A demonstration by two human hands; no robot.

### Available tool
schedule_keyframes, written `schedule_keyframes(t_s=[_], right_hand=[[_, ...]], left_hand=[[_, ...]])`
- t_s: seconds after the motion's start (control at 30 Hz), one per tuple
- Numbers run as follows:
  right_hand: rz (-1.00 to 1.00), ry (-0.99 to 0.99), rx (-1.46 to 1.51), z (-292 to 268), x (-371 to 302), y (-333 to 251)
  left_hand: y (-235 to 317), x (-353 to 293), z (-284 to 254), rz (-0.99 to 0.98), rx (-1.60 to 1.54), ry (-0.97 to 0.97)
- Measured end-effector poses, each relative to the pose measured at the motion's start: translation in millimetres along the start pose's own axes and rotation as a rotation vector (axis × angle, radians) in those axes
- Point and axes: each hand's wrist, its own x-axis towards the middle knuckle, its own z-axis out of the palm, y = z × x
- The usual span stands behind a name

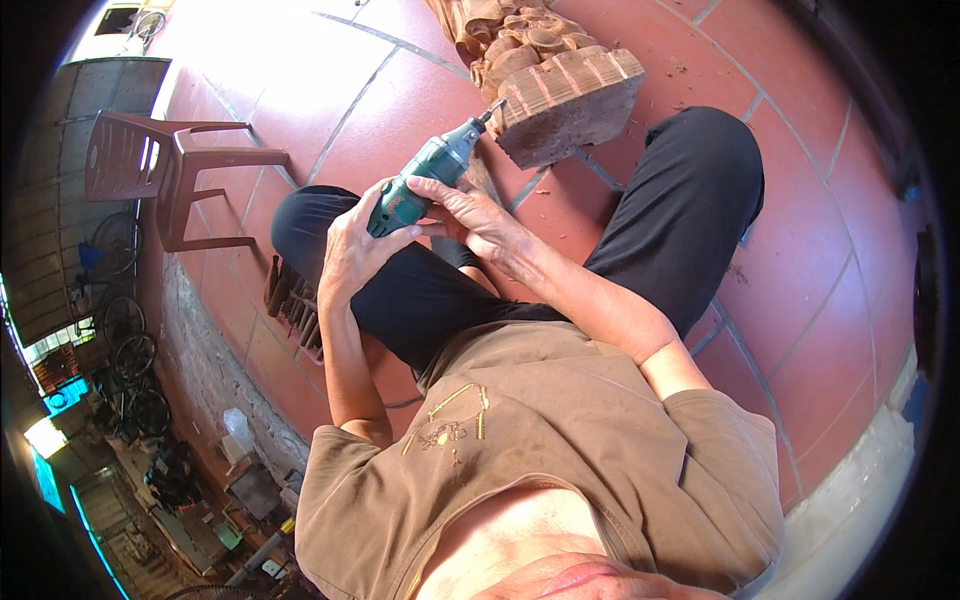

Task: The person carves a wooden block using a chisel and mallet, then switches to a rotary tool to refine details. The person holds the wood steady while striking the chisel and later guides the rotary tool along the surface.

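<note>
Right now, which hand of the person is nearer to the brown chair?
Left. The left hand is to the right of the brown chair, apart from it; the right hand is farther right. Both hold the green rotary tool.

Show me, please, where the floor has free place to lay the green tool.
Mostly bare red tiles lie between the brown chair and the carved wood, and right of the right knee. Crowded: beside the left knee, with chair and brown rods close.

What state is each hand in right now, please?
Left hand: holding the green rotary tool near its rear end.
Right hand: also holding it.
</note>
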Motion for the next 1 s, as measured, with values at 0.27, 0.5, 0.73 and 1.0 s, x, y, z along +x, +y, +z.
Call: schedule_keyframes(t_s=[0.27, 0.5, 0.73, 1.0], right_hand=[[0.017, 0.006, 0.005, -0.1, -3.2, 1.5], [0.019, -0.014, 0.031, 0.0, -6.7, 4.2], [0.034, -0.019, 0.046, 0.1, -10.8, 6.6], [0.019, -0.008, 0.089, 4.5, -18.3, 7.3]], left_hand=[[-1.0, -2.2, -1.5, 0.011, 0.006, -0.019], [2.6, -4.6, -3.9, -0.007, 0.011, -0.049], [0.1, -7.4, -4.3, -0.011, 0.018, -0.059], [-1.7, -9.0, -4.5, -0.004, 0.029, -0.067]])
